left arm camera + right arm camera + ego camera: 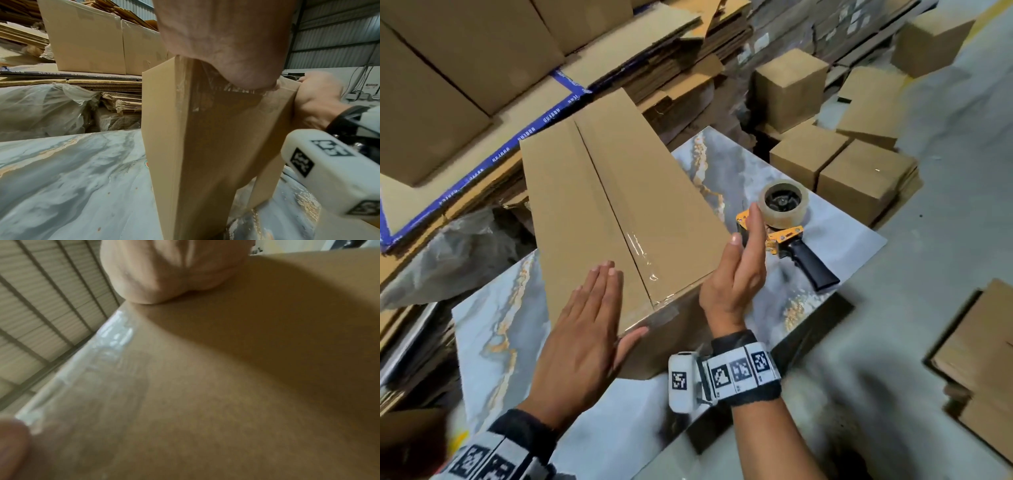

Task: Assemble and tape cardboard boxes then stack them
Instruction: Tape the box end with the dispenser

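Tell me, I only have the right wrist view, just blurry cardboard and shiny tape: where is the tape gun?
Observer: The tape gun lies on the marble table, right of the box, with no hand on it.
Operator: What is my left hand doing?
Observer: The left hand lies flat, fingers straight, on the box's near left corner.
Operator: And the right hand?
Observer: The right hand is open at the box's near right edge, by the tape.
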Tool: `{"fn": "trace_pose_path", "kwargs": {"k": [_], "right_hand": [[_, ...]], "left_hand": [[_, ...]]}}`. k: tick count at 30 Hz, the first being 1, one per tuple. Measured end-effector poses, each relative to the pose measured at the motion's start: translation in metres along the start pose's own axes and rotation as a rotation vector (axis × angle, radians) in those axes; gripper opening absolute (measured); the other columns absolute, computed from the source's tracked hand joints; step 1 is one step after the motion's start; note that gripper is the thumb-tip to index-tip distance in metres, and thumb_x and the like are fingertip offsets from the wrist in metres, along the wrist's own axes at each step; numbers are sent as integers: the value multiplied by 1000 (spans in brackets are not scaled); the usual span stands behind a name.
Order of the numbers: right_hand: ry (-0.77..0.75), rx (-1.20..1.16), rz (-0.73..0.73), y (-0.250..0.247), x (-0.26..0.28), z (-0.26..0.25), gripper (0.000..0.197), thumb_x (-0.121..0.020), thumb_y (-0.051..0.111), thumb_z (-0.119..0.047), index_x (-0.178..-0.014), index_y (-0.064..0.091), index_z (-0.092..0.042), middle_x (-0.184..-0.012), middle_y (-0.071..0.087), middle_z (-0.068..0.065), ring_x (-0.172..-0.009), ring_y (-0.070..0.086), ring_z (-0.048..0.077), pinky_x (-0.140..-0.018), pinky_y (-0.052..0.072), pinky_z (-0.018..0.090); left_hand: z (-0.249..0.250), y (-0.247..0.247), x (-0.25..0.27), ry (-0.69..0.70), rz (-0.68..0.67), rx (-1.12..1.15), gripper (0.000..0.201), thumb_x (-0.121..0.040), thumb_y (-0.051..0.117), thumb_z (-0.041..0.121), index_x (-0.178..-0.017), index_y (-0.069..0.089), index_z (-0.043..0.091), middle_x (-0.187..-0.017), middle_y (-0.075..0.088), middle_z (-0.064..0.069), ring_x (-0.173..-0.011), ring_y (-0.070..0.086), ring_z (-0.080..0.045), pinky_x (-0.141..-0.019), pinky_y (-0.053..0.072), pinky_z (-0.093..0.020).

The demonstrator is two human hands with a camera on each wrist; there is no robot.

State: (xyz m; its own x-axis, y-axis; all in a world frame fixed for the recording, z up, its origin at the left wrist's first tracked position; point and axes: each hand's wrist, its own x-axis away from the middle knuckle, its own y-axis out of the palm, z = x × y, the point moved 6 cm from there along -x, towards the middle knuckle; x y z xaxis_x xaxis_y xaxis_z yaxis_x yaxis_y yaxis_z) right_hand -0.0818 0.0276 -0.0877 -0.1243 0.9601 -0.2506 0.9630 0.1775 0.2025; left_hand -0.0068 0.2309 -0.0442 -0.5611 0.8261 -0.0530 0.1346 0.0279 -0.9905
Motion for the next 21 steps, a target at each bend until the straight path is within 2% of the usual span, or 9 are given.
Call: {"fn": "trace_pose_path", "kwargs": {"k": [3,5,8,11,13,16,18,20,21], "right_hand": [[371,15,-196,-1,-4,11,67,-97,27,-60,-141,58,-21,-141,58,-13,-129,48,-9,-114,39,33],[546,-52,-369,0,-13,6,79,-91,23,-78,-144,54,-28,-149,53,-11,-136,44,-2,-119,31,31],[659,-185,-651,6,-31,-17,76,-97,16,-72,-159,27,-29,-164,26,-12,-149,24,4,-119,17,26],[723,-205,-863,15,-42,-21,79,-97,16,-75,-162,10,-31,-167,12,-14,-152,13,2,-121,9,28],[753,-129,-919,16,-41,-11,74,-100,13,-69,-162,7,-29,-168,9,-13,-153,8,3,-119,9,27],[785,-69,-971,15,-40,-3,69,-102,13,-65,-162,5,-31,-168,8,-14,-154,7,4,-126,6,36],[764,-4,-955,16,-44,-11,66,-103,16,-63,-161,9,-32,-167,13,-12,-155,9,9,-125,8,36],[650,108,-822,13,-47,-27,62,-106,22,-58,-160,22,-29,-164,25,-8,-153,19,14,-117,17,30],[505,195,-751,11,-47,-38,59,-106,26,-57,-157,30,-27,-163,31,-5,-152,23,17,-116,20,31]], "left_hand": [[0,0,2,0,-14,-4,87,-102,20,67,-155,31,0,-163,27,-17,-152,23,-29,-120,22,-43],[0,-1,3,-3,-12,-4,87,-102,19,67,-155,30,0,-163,27,-17,-152,23,-28,-120,24,-44],[-1,-2,3,2,10,0,85,-103,20,66,-156,30,0,-163,28,-16,-151,24,-28,-120,20,-41],[-1,-2,0,10,32,5,84,-103,21,65,-156,29,0,-163,27,-16,-152,24,-28,-121,18,-39],[-1,-1,0,12,35,0,84,-103,22,65,-156,29,0,-163,27,-17,-152,24,-29,-121,18,-40],[0,0,0,12,42,10,85,-103,21,66,-156,29,0,-163,27,-17,-152,23,-29,-121,20,-41],[0,-2,-1,5,52,22,86,-103,20,67,-156,29,0,-164,26,-16,-152,23,-29,-122,19,-40],[-1,-4,-2,9,55,28,87,-102,20,68,-157,27,1,-164,25,-16,-153,22,-28,-122,16,-38],[-1,-4,-2,14,53,39,87,-102,19,68,-158,26,2,-165,23,-15,-153,21,-28,-122,15,-38]]}}
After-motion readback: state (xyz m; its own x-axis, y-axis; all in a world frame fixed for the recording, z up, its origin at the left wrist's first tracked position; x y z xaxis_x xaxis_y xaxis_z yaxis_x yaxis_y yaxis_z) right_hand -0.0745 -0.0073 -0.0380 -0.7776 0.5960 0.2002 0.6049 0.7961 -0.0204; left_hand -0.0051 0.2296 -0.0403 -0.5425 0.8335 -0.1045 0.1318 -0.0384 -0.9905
